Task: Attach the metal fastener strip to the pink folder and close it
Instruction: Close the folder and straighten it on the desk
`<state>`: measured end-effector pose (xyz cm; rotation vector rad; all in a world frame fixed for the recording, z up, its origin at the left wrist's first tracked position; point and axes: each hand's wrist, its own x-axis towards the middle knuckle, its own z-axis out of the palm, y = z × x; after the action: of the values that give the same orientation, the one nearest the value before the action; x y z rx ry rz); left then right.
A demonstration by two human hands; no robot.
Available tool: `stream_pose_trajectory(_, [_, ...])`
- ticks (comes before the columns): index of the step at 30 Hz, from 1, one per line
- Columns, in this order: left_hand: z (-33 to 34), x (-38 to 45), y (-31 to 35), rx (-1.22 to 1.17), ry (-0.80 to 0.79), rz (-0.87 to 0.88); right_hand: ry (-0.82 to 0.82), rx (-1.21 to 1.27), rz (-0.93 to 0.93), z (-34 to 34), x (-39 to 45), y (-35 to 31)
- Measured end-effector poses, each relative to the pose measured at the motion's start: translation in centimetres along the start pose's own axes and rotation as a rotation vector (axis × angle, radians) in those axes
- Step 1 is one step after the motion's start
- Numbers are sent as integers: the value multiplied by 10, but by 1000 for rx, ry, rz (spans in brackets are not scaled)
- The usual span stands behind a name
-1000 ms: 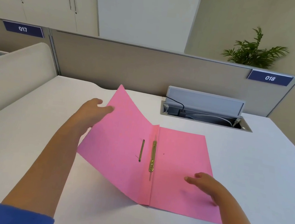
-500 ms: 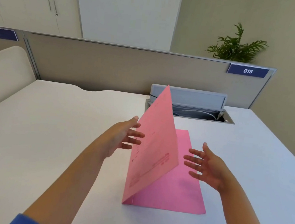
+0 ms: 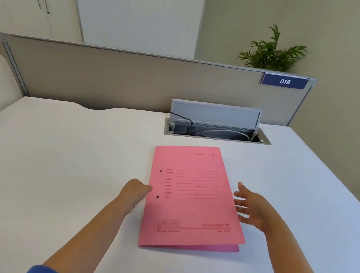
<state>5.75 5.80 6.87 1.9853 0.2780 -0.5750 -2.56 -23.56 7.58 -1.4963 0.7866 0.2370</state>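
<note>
The pink folder (image 3: 192, 196) lies shut on the white desk (image 3: 57, 166), front cover up with printed lines and two punched holes near its spine. Its right edge gapes slightly at the near corner. The metal fastener strip is hidden inside. My left hand (image 3: 135, 191) rests at the folder's spine edge with fingers curled in, holding nothing. My right hand (image 3: 249, 207) hovers just off the folder's right edge, fingers spread apart and empty.
An open cable box (image 3: 216, 127) with a raised grey lid and a black plug sits in the desk behind the folder. A beige partition (image 3: 125, 77) with a blue "018" label (image 3: 284, 81) backs the desk. A plant (image 3: 273, 52) stands beyond it.
The front cover swung from lying open on the left, through upright, down onto the back cover. The gold strip went out of sight. Both hands came off the folder's faces to its edges.
</note>
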Motion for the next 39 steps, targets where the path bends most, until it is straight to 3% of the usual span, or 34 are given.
stream_pose_trajectory(6, [11, 5, -5, -46, 17, -14, 91, -163, 17, 10, 4, 8])
stream_pose_trajectory(17, [14, 8, -6, -293, -14, -109, 43, -182, 34, 16, 10, 15])
stream_pose_trajectory(28, [21, -4, -5, -448, -121, 38, 42, -189, 54, 23, 6, 14])
stream_pose_trajectory(39, [-27, -5, -2, -572, -48, 94, -19, -256, 24, 54, -2, 8])
